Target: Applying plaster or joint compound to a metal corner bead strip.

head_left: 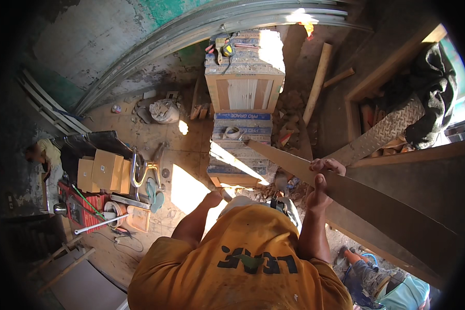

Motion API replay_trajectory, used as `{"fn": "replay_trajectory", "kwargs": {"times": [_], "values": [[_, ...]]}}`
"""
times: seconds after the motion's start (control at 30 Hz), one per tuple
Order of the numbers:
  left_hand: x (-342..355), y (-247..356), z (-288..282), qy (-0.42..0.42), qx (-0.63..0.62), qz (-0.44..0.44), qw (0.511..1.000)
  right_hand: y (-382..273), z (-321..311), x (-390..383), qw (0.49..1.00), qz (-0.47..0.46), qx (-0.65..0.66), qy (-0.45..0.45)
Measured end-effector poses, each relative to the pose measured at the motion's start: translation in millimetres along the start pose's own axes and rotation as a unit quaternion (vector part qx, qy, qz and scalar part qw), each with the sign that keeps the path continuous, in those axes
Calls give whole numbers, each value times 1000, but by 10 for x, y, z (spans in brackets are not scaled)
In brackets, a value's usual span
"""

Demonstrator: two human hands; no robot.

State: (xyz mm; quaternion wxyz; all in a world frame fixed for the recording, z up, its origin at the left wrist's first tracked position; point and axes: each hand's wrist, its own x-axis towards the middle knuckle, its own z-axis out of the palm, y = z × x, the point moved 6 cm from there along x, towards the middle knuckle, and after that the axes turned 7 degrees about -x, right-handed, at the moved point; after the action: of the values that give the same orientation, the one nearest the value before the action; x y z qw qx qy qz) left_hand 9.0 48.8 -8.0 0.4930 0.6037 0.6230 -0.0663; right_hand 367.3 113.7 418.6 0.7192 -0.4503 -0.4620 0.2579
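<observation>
Wooden plank (356, 194), long and slanting over the stacked boxes (241, 150), sits gripped in the right hand (323, 173) with fingers wrapped over its edge, mid-carry it seems, while the left hand (214, 197) hangs low, its grip impossible to tell.

Right hand (323, 173) grips a long plank (377, 206), dull brown with a paler tan edge. Just beyond it, stacked boards (241, 144) show blue-and-white bands over tan. Far out to the left, plain tan cartons (106, 173) by a red crate (82, 212). Orange shirt (243, 258) below, dark green lettering. Green-stained grey wall (113, 31) up top.
</observation>
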Motion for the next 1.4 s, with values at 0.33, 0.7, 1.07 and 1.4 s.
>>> {"fn": "replay_trajectory", "kwargs": {"times": [0.33, 0.7, 1.07, 1.4], "values": [[25, -49, -10, 14, -51, -27, 998, -23, 28, 5, 1000, 0, -2, 6], [22, 2, 2, -12, 47, 21, 999, 7, 7, -3, 1000, 8, 3, 6], [23, 52, -44, -8, 25, 16, 1000, 3, 6, 23, 1000, 4, -2, 7], [-59, 164, -153, 0, -43, -17, 999, 5, 27, 25, 1000, 2, 0, 12]]}}
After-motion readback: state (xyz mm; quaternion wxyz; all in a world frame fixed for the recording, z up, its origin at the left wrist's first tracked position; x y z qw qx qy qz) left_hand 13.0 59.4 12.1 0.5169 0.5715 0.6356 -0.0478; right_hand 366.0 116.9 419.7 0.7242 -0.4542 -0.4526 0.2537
